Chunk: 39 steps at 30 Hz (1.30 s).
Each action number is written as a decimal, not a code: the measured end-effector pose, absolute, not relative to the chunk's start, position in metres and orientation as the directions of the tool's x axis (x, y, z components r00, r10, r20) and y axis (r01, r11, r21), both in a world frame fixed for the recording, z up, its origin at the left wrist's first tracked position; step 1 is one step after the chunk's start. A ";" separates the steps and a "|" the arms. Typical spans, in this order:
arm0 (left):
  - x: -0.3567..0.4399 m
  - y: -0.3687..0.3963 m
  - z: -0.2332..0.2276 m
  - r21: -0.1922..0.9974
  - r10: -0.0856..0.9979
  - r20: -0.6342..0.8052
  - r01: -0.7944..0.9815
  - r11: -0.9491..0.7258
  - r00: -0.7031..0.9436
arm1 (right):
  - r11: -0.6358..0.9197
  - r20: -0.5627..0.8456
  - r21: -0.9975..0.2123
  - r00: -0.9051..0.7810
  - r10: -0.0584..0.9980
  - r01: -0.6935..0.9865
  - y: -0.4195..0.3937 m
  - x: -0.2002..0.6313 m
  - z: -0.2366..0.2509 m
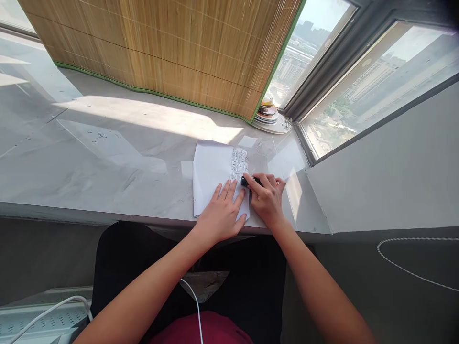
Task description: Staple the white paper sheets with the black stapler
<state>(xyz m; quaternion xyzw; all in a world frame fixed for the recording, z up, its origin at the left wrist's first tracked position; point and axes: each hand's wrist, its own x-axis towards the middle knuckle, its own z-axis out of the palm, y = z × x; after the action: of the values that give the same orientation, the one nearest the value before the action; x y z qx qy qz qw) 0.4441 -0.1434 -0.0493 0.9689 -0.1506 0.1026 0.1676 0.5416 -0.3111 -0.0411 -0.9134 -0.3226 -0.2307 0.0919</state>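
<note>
Wide bare room lay over the left part of the pale marble surface [89, 157], lit by a band of sunlight, with nothing standing between its far edge at the bamboo blind [172, 48] and its near edge above the person's lap. A white cable [46, 310] curved at the lower left, below that near edge.

Toward the middle lay the sheet of paper [211, 167], its long axis running away from the person, the bottom end close to the near edge of the surface and the top end pointing toward the blind. A block of dense print filled its upper right corner. The left hand [220, 215] lay open and flat on the lower part of the sheet, fingers spread and pointing away from the person, pressing the paper down.

Just right of it, the right hand [267, 198] was closed around a small black object [249, 181], too hidden to name more closely, held at the sheet's right edge with its visible end pointing left onto the paper. The two hands touched or nearly touched at the thumb side.

Further right the surface narrowed toward the window frame [322, 86] and a grey wall ledge, leaving little room beside the right hand. A stack of plates [268, 117] sat in the far corner by the window, well apart from the paper
</note>
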 end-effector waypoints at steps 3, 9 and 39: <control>0.445 -0.143 -0.050 0.299 -0.250 0.251 -0.320 -0.899 0.935 | -0.769 0.467 -0.003 0.681 0.564 0.639 -0.309 0.540 -0.041; 0.446 -0.143 -0.053 0.322 -0.240 0.263 -0.319 -0.891 0.934 | -0.839 0.563 -0.176 0.752 0.344 0.515 -0.314 0.545 -0.046; 0.455 0.157 -0.047 0.002 0.233 0.027 0.233 -0.972 0.972 | -0.679 0.380 -0.618 0.907 0.183 0.396 -0.199 0.522 -0.036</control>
<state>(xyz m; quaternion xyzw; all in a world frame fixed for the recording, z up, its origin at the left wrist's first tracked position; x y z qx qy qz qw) 0.4549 0.1573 -0.0467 0.9930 0.1173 0.0134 -0.0007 0.5222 -0.1987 -0.0356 -0.9047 -0.1600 -0.1449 0.3673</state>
